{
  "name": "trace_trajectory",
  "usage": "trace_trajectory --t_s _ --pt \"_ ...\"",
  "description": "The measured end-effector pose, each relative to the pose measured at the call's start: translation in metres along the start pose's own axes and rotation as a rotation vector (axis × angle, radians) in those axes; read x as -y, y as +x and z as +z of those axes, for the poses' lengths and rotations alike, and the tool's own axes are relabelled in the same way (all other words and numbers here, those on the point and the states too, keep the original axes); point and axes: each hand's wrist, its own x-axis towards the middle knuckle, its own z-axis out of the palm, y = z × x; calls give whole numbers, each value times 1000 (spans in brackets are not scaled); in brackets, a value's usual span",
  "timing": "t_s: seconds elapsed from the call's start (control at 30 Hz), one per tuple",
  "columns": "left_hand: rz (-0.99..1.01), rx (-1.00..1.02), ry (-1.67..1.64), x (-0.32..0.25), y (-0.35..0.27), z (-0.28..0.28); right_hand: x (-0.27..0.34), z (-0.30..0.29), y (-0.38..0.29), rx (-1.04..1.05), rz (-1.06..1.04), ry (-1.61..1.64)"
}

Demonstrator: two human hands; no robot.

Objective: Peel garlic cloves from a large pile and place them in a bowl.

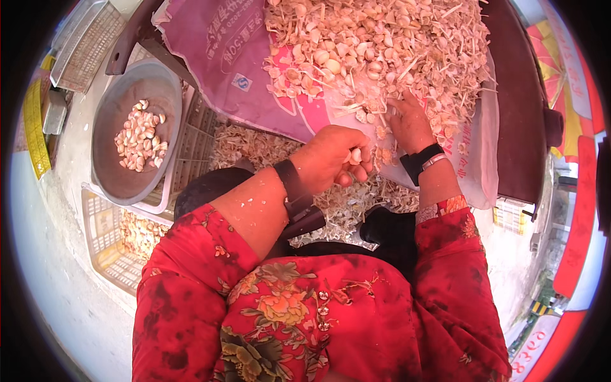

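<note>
My left hand is curled around a few pale garlic cloves, which show between thumb and fingers. Just to its right, my right hand rests palm down at the near edge of a heap of garlic cloves and dry husks. Its fingers are apart and touch the husks; the fingertips are partly hidden there. The heap lies on a flattened pink and purple woven sack that bears writing, spread over a dark tabletop.
At the left, a grey oval basin holds garlic cloves. It stands on a plastic crate. Below it, another crate contains more garlic. Loose husks cover the floor by my legs. A pale mesh crate stands farther back.
</note>
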Motion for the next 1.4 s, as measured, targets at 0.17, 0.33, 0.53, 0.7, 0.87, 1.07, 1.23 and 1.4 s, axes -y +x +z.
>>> trace_trajectory --t_s 0.17,0.33,0.53,0.7,0.87,1.07,1.23,1.4 --pt "57 3 44 4 0 3 -8 13 -22 -146 -77 240" --pt "100 -32 50 8 -3 3 -20 -10 -22 -108 304 370" --pt "99 -62 1 6 -4 2 1 -39 -15 -150 -75 -169" --pt "105 -61 53 3 -2 2 23 -9 19 -85 -44 -9" --pt "80 -111 75 0 -1 2 21 2 35 70 23 -207" --pt "92 -90 111 0 -3 2 11 -10 22 2 380 491" --pt "17 -122 -1 4 -2 5 46 -39 -24 141 295 1029" --pt "10 -69 -127 5 4 4 57 -43 -23 108 200 803"
